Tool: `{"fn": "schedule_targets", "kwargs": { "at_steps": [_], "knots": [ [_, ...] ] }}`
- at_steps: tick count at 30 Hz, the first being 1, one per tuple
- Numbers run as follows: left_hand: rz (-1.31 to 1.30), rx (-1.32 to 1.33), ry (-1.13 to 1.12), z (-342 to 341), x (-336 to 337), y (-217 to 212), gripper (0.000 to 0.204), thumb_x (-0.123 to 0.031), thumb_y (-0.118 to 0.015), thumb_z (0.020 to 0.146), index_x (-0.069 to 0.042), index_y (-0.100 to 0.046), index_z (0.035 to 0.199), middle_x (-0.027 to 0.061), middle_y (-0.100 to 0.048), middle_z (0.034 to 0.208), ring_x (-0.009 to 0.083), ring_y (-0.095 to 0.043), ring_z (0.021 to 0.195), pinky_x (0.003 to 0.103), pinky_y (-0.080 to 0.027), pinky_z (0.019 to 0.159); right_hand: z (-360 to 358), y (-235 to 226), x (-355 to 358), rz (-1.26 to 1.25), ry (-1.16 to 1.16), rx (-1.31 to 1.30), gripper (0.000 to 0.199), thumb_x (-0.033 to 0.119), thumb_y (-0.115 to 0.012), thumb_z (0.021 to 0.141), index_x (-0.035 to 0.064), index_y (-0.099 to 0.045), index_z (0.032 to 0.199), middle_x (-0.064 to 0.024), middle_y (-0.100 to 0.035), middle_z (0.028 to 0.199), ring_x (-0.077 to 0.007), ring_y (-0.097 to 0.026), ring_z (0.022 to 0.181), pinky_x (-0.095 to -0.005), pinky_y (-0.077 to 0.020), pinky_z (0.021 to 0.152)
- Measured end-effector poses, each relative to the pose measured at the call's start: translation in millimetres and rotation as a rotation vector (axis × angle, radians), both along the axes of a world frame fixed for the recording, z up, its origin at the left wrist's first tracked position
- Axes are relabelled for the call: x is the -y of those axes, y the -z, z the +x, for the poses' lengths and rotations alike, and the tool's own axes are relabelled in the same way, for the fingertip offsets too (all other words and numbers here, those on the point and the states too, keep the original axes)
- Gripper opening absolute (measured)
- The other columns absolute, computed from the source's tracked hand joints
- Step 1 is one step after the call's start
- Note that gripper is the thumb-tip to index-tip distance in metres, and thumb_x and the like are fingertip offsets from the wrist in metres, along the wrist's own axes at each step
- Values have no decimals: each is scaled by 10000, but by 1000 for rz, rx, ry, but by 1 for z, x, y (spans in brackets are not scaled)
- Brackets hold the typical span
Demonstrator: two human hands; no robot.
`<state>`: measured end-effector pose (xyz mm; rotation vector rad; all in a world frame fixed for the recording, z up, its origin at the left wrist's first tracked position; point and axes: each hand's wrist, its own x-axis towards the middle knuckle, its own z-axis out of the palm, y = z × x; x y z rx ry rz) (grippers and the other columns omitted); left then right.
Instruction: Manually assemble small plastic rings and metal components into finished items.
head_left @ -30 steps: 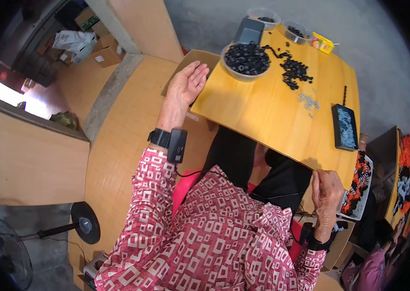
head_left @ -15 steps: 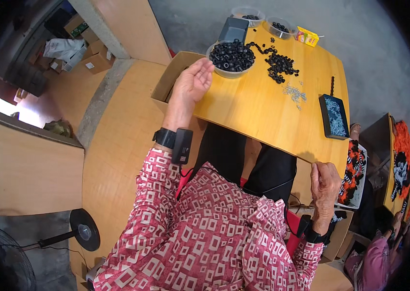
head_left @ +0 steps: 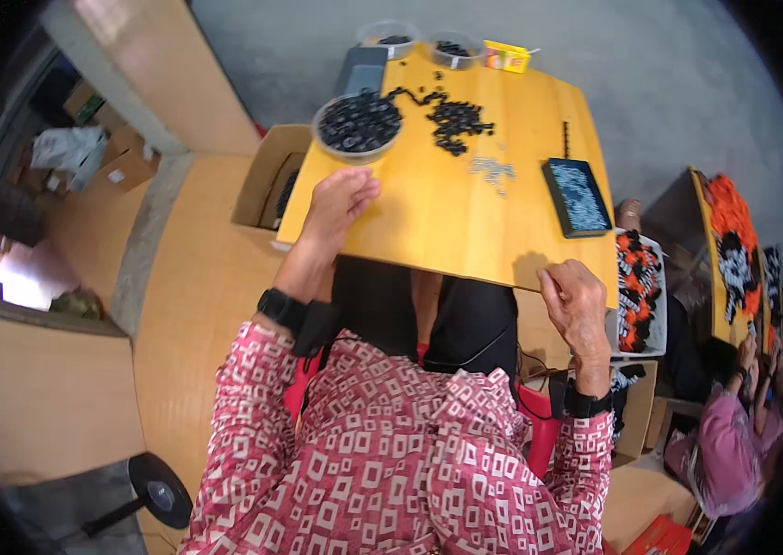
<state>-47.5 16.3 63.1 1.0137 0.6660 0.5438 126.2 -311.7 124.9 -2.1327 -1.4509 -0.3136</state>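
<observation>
My left hand (head_left: 340, 203) is just in front of a clear round bowl (head_left: 331, 153) heaped with small black ring-like parts (head_left: 359, 123). Its fingers are loosely bent, with nothing visible in them; the picture is a little blurred. At the near right edge of the yellow table (head_left: 410, 222), my right hand (head_left: 578, 301) is closed, fingers curled under; whatever it may hold is hidden. Loose black parts (head_left: 459, 125) lie beyond, beside a scatter of small silvery pieces (head_left: 491, 169). A black tray (head_left: 565, 222) of bluish-silver small pieces sits at the right, a thin dark rod (head_left: 566, 139) behind it.
Along the back stand a grey bin (head_left: 361, 69), two clear tubs (head_left: 390, 39) and a yellow box (head_left: 506, 57). A cardboard box (head_left: 257, 190) is left of the table. At right is a white crate (head_left: 658, 319) of orange and black items. Another person (head_left: 734, 444) sits far right.
The whole view has shifted, so the table sits farther left. My left hand has gone from the bowl's left side to its front, fingers more bent. My right hand stays closed near the table edge.
</observation>
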Motion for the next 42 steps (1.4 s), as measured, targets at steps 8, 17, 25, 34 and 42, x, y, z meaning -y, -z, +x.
{"fn": "schedule_targets", "kwargs": {
  "at_steps": [8, 17, 25, 34, 42],
  "knots": [
    [-73, -95, 259, 27, 44, -17, 204, -201, -627, 974, -79, -650, 1135, 9, -706, 977, 85, -662, 886, 207, -493, 801, -10, -43, 4, 84, -17, -383, 92, 71, -694, 836, -18, -702, 856, -126, -657, 753, -231, -633, 649, -348, -490, 579],
    [871, -290, 74, 77, 25, -16, 196, -147, -648, 880, -34, -677, 1038, 54, -694, 854, 162, -674, 816, 298, -522, 719, -76, -138, -16, 579, -1013, -621, 160, 88, -680, 827, -63, -694, 876, -120, -683, 778, -188, -643, 613, -277, -453, 472],
    [1465, -425, 120, 123, 25, -26, 261, -108, -613, 865, -56, -657, 1117, 147, -683, 1058, 344, -654, 981, 442, -522, 849, -81, -199, -11, 90, -694, -565, 168, 160, -756, 821, 75, -773, 965, -31, -691, 800, -151, -642, 705, -261, -531, 595],
    [1620, -418, 148, 134, 10, -1, 222, -68, -625, 851, -70, -674, 1067, 99, -655, 1025, 325, -599, 996, 422, -497, 878, -65, -109, -53, 276, -884, -289, 384, 40, -752, 612, -19, -719, 990, -25, -599, 739, -167, -587, 614, -283, -458, 545],
    [1547, -402, 141, 131, 16, 0, 177, -141, -642, 849, -89, -676, 1015, 86, -621, 986, 293, -590, 1010, 414, -499, 874, -53, -74, -36, 217, -609, -312, 303, 31, -743, 722, -33, -680, 1011, -45, -572, 724, -194, -583, 632, -323, -482, 572]
  ]
}}
